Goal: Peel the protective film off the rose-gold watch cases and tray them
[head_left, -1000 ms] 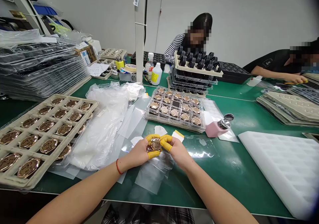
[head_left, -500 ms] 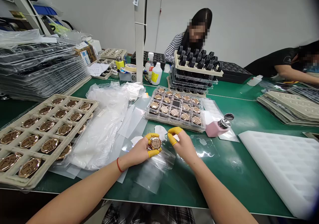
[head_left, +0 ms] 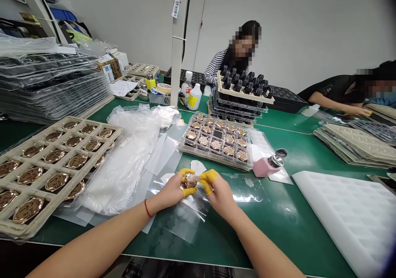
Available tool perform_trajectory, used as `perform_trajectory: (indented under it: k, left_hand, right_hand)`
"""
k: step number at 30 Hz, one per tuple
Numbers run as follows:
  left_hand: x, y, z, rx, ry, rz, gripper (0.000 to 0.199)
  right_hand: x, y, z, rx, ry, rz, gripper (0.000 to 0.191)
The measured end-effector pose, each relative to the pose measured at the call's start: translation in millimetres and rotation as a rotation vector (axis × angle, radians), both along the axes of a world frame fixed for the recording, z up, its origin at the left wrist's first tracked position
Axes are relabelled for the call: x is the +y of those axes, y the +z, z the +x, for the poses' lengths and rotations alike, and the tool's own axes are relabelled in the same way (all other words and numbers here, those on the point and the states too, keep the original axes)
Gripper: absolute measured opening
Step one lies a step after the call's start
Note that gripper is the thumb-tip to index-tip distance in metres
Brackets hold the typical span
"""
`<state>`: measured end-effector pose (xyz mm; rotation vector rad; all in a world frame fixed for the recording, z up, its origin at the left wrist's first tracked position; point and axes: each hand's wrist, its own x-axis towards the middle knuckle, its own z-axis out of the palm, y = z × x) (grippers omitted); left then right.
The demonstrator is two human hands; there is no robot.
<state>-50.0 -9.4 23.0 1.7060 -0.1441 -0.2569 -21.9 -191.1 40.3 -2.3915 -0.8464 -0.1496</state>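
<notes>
Bronze medallions (head_left: 215,138) in clear tray (head_left: 247,166); more in beige tray (head_left: 115,130).

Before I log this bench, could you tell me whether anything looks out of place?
One pocket in the clear tray of copper pieces shows dark and unfilled, second row, near its middle. The pink dispenser bottle lies tipped on its side beside that tray.
</notes>
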Motion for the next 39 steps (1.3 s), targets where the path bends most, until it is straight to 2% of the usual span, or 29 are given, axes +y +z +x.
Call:
perform_trajectory:
  k: [3,7,10,12,14,17,22,25,28,30,32,33,34,36,38,39]
  left_hand:
    - [0,1.4,-1,-0.015,-0.023,-0.01,0.049]
    - [1,3.6,-2,-0.031,-0.08,-0.028,0.039]
    - [1,4.9,-2,-0.004,-0.103,-0.105,0.044]
    - [1,6.6,-2,-0.006,-0.099,-0.092,0.047]
    - [1,8.6,-1,-0.017,-0.106,-0.061,0.044]
    - [0,10.1,-1,-0.027,-0.146,-0.1,0.036]
    - [0,8.0,0,0.036,-0.167,-0.194,0.039]
    - [1,6.4,1,0.063,-0.163,-0.202,0.042]
    - [1,5.2,1,0.073,-0.148,-0.184,0.047]
    - [2,4.6,1,0.083,-0.125,-0.168,0.049]
    - [3,4.1,0,0.086,-0.097,-0.149,0.05]
    - [3,3.8,0,0.085,-0.09,-0.142,0.05]
    - [3,3.3,0,0.084,-0.086,-0.138,0.05]
    - [4,1.7,-1,0.086,-0.087,-0.144,0.051]
    - [3,-0.2,-1,0.086,-0.084,-0.155,0.054]
    - [3,-1.2,-1,0.079,-0.082,-0.153,0.057]
  right_hand:
    - [12,-10.0,-11,-0.048,0.012,-0.108,0.016]
    - [16,-20.0,1,-0.053,-0.073,-0.203,0.014]
    - [12,-16.8,14,-0.002,-0.039,-0.079,0.014]
    - [9,-11.3,16,0.01,0.037,0.06,0.017]
    - [7,-6.1,14,-0.036,0.105,0.121,0.019]
    - [8,-3.2,6,-0.154,0.167,0.006,0.024]
    - [7,-6.0,-2,-0.245,0.228,-0.167,0.032]
    - [3,-6.8,-8,-0.253,0.248,-0.175,0.034]
    - [-2,-9.1,-10,-0.157,0.237,-0.062,0.029]
    - [-7,-12.1,-2,-0.006,0.118,0.117,0.024]
    - [-16,-15.3,11,0.172,-0.105,0.297,0.024]
    - [-22,-16.4,19,0.239,-0.218,0.33,0.025]
    - [-27,-17.2,27,0.273,-0.313,0.305,0.026]
    - [-35,-17.1,38,0.223,-0.424,0.138,0.025]
    - [-34,-15.6,39,0.084,-0.456,0.004,0.025]
    - [-30,-15.0,35,0.037,-0.433,0.004,0.026]
